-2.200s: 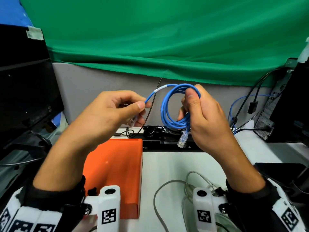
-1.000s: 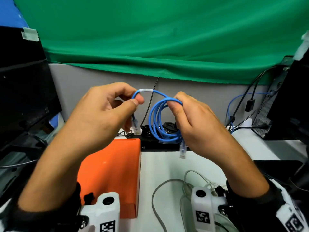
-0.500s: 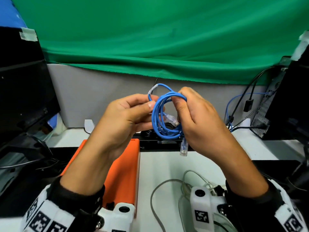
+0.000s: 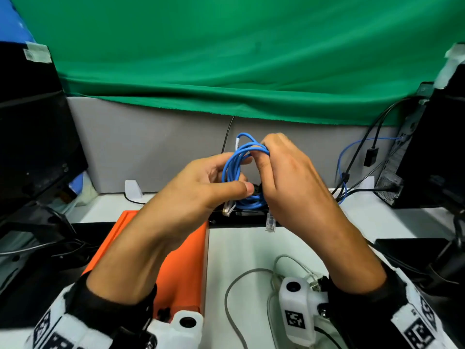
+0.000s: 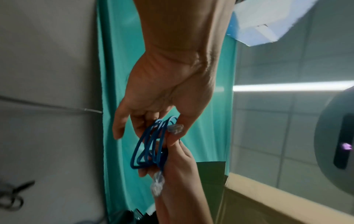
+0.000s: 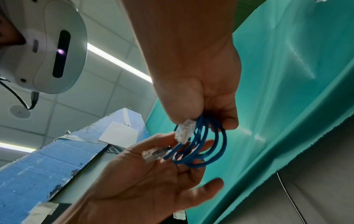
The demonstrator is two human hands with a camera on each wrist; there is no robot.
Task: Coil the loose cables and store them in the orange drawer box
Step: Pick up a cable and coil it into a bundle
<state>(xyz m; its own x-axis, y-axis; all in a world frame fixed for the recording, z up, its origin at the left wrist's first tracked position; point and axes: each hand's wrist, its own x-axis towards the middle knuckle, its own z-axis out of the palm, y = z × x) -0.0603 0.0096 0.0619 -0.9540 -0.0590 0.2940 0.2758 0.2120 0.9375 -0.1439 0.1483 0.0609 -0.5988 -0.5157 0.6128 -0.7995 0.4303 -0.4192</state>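
Right hand [image 4: 297, 182] pinches the top of the coiled blue cable [image 4: 239, 170], fingers curled round the bundled loops. Left hand [image 4: 201, 190] has its fingers passed through the coil, loosely bent, thumb laid across the front of the loops; a firm grip cannot be confirmed. One clear plug [image 4: 270, 221] hangs below the right hand; the second clear plug [image 4: 228, 207] hangs under the left thumb. The coil is held raised, above and beyond the far end of the orange drawer box [image 4: 181, 263]. A grey cable [image 4: 232, 283] lies loose on the white desk [image 4: 241, 245], just right of the box.
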